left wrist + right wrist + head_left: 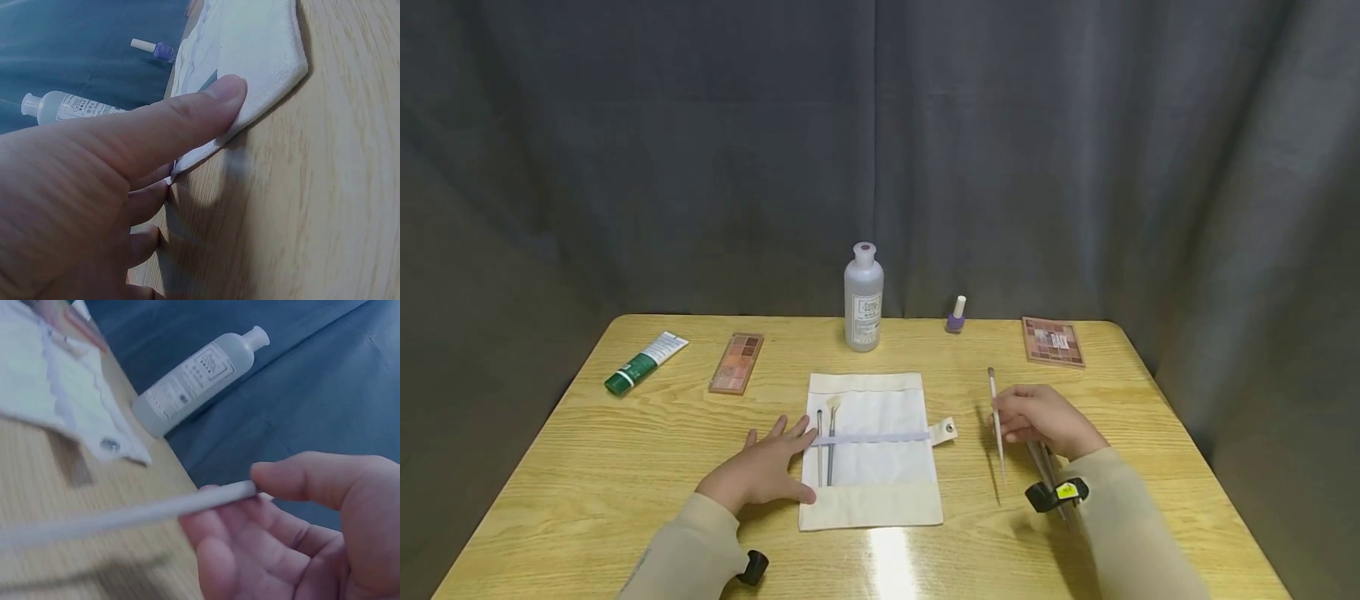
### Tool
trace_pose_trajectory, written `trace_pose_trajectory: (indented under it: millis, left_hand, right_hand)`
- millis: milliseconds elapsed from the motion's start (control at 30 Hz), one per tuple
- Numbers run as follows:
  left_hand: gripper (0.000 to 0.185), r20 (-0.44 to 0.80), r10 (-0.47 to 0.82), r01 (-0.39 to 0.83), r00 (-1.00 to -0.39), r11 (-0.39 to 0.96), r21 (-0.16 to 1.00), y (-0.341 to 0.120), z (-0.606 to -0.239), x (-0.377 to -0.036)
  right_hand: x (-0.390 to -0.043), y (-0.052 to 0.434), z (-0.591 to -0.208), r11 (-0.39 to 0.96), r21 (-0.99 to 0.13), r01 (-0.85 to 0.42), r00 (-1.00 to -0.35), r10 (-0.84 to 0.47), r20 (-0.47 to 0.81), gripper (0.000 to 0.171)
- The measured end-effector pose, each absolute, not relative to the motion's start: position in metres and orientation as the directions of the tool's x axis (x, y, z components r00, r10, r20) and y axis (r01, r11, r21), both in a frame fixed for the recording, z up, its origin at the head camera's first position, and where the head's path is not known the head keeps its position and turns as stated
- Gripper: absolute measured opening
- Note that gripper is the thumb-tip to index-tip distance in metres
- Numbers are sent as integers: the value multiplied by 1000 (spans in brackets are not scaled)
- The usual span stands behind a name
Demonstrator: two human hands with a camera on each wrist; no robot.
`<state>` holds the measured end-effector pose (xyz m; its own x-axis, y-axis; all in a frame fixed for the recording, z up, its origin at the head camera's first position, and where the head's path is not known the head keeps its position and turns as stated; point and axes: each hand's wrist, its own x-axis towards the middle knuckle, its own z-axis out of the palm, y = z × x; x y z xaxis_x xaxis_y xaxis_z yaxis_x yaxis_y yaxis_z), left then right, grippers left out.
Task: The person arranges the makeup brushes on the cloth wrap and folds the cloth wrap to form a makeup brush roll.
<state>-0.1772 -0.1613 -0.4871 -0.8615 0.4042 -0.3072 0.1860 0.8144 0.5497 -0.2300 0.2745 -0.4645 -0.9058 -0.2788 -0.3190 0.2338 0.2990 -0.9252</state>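
Head: two brushes [831,462] in one pouch [887,467]

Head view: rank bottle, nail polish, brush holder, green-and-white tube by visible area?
Largest to smallest:
1. Brush holder, laid open, clearly largest
2. Bottle
3. Green-and-white tube
4. Nail polish, clearly smallest

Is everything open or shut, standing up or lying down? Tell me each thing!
Cloth holder: open, flat
Holder strap: unfastened
Two brushes: tucked in the holder
Another brush: held in the right hand
More brushes: partly hidden under the right sleeve
Bottle: standing; can't tell if closed
Nail polish: standing, capped
Tube: lying down
Palette near the tube: lying flat
Other palette: lying flat
Left hand: spread at the holder's edge
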Motion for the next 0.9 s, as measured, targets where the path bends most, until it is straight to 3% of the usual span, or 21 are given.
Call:
trace_pose_trajectory:
  millis: [233, 500, 733, 900]
  left_hand:
    - [98, -305, 407, 189, -861, 813, 551, -161, -486, -178]
    - [97, -292, 405, 191, -866, 810, 555, -161, -485, -177]
    - [98, -284, 416, 197, -864, 798, 570, -163, -486, -176]
    - [98, -276, 415, 202, -867, 799, 567, -162, -488, -176]
  right_hand:
    - [-247, 251, -466, 99, -956, 277, -900, -323, -294, 55]
    - [-266, 214, -462, -26, -951, 307, -896, -345, -280, 59]
    - [-282, 183, -458, -41, -942, 334, -899, -312, -306, 47]
    - [-291, 160, -456, 4, -942, 335, -905, -276, -323, 51]
